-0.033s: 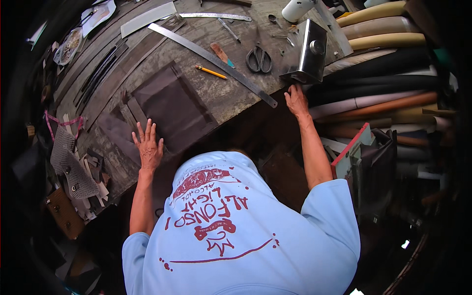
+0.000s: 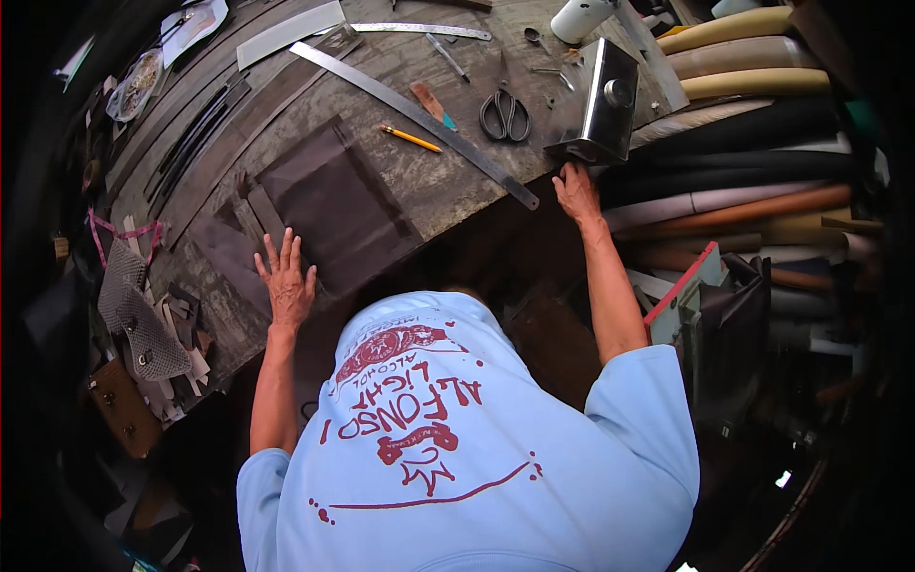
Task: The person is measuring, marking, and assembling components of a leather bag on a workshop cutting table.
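Note:
My left hand [image 2: 289, 286] lies flat with its fingers spread, at the near edge of a dark brown sheet of material [image 2: 329, 210] on the worktable. Narrow brown strips [image 2: 257, 212] lie just beyond its fingertips, and a second dark piece [image 2: 226, 250] is to its left. My right hand [image 2: 578, 194] is at the table's edge, just below a shiny metal can [image 2: 602, 100] with a round cap. Its fingers are partly bent, and the tips are lost in shadow beside the can's base. Whether they grip anything is not visible.
Beyond the sheet are a long steel ruler [image 2: 410, 119], a yellow pencil [image 2: 412, 139], scissors [image 2: 504, 116] and a wooden-handled tool [image 2: 432, 103]. Rolls of material [image 2: 743, 195] are stacked at right. Several scraps [image 2: 186, 334] and mesh pieces [image 2: 143, 319] lie at left.

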Demonstrator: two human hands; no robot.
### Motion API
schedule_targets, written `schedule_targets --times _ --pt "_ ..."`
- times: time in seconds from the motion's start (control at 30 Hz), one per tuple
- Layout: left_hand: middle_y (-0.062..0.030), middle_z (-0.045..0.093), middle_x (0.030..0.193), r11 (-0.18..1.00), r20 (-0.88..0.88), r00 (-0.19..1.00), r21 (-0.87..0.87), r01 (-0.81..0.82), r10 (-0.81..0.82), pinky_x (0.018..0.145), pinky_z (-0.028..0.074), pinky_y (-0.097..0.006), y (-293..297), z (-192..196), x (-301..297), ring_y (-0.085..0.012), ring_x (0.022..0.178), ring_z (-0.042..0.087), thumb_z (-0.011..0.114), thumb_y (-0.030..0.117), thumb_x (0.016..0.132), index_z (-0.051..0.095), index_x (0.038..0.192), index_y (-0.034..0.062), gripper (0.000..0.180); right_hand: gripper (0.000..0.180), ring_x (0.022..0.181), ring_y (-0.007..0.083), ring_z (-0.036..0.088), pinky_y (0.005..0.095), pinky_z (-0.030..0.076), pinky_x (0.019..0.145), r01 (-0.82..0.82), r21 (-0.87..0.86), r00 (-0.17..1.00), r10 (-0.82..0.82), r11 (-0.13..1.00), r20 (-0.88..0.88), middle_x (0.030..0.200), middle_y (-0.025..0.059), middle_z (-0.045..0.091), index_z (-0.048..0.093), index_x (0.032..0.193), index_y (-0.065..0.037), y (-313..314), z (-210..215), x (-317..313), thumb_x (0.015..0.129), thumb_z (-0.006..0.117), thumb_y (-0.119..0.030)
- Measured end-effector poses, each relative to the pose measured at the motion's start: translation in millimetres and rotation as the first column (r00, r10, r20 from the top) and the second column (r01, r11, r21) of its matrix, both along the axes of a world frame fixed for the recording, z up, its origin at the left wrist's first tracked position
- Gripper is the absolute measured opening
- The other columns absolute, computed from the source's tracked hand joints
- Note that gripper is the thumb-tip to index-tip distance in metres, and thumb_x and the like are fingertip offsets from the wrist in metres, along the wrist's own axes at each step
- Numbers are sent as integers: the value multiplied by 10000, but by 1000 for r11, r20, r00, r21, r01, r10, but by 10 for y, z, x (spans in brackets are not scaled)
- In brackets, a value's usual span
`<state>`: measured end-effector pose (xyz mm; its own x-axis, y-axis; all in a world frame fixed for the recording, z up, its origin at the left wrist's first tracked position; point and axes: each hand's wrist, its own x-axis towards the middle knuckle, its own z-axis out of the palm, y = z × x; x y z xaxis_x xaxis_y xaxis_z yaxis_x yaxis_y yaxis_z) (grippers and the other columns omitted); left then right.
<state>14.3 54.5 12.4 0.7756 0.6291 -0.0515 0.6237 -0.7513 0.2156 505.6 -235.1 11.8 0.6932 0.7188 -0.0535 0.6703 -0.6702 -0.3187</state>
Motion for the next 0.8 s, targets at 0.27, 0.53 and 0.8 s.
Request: schedule_targets --times 0.27,0.53,0.8 --pt "-66 305 1598 999 -100 994 29 -40 42 1210 43 -555 26 64 59 -335 1528 78 663 298 908 439 1456 53 640 175 869 432 599 508 477 749 -133 -22 985 130 991 -118 845 222 601 544 908 -15 58 80 330 857 605 -171" --pt "-95 342 1568 998 -96 994 27 58 -55 1213 72 -547 122 101 19 -346 1519 117 658 308 908 487 1412 29 601 180 889 402 612 474 494 747 -103 75 994 102 992 26 1017 179 602 553 913 -41 -138 225 -153 857 657 -176" --pt "-153 495 1366 961 134 954 112 253 -267 1176 238 -516 340 92 45 -355 1423 329 650 168 891 595 1271 22 412 133 800 116 667 233 515 624 415 302 435 105 858 -894 1350 165 580 518 1048 -21 494 410 -2338 941 581 -66"
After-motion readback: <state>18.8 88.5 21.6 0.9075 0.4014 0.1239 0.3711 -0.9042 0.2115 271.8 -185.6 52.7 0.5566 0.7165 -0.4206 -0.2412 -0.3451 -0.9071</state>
